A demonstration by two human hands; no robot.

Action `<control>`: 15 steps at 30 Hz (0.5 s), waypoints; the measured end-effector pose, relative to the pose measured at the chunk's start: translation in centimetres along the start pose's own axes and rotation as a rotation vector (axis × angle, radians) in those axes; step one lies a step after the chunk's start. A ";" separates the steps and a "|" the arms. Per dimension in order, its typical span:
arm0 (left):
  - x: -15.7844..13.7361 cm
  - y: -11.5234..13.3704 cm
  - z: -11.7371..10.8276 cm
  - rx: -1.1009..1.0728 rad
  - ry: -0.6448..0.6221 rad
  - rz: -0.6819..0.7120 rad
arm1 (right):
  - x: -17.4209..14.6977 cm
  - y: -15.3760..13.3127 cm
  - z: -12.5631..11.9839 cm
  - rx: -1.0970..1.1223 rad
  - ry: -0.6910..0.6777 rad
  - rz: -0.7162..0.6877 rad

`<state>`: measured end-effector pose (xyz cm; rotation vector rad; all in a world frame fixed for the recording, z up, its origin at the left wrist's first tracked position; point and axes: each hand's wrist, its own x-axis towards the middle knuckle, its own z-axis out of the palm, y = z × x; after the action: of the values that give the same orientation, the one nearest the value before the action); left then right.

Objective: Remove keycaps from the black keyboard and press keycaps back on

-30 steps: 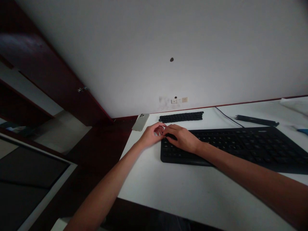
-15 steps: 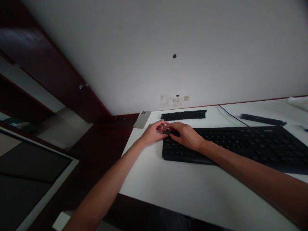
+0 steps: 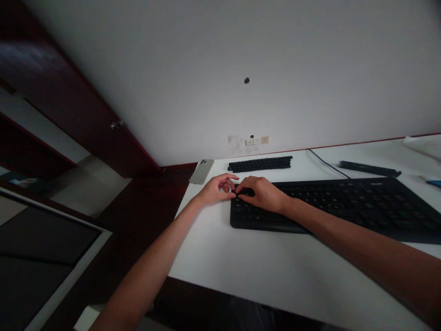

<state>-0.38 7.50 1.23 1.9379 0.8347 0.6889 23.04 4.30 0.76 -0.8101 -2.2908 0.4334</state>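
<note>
My right hand (image 3: 263, 195) rests over the upper left corner of a black computer keyboard (image 3: 268, 223), thumb and forefinger pinched on a small black piece (image 3: 237, 193). Its exact kind is too small and dark to tell. From the left side my left hand (image 3: 214, 189) meets it at the keyboard's edge. The left thumb touches the same piece, the forefinger is raised and the other fingers are curled. Behind both hands lies a block of loose black keys in rows (image 3: 260, 164).
A pale phone (image 3: 201, 171) lies face down at the table's left edge. A long black strip (image 3: 368, 169) sits behind the keyboard, near a dark cable (image 3: 327, 163). At far right are a blue item (image 3: 434, 183) and white cloth-like material (image 3: 425, 146). Wall sockets (image 3: 257, 141) are behind.
My left forefinger has lifted away from the right fingers, and the gap between the hands looks wider at the top. The view has shifted slightly; the keyboard and phone stay put.
</note>
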 end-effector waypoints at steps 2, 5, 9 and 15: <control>0.0 -0.3 -0.2 -0.018 -0.034 -0.030 | 0.1 0.0 -0.2 0.005 -0.036 -0.006; -0.1 -0.5 -0.3 -0.034 -0.054 -0.059 | 0.2 0.0 -0.8 0.034 -0.078 -0.002; -0.2 -0.3 -0.5 -0.076 -0.096 -0.064 | 0.4 0.0 -1.5 0.164 -0.120 0.060; -0.2 -0.1 -1.0 -0.068 -0.217 -0.082 | 0.4 0.0 -1.6 0.300 -0.176 0.159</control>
<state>-1.27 7.87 1.52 1.8667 0.7416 0.4432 23.88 4.74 2.13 -0.8301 -2.2508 0.9283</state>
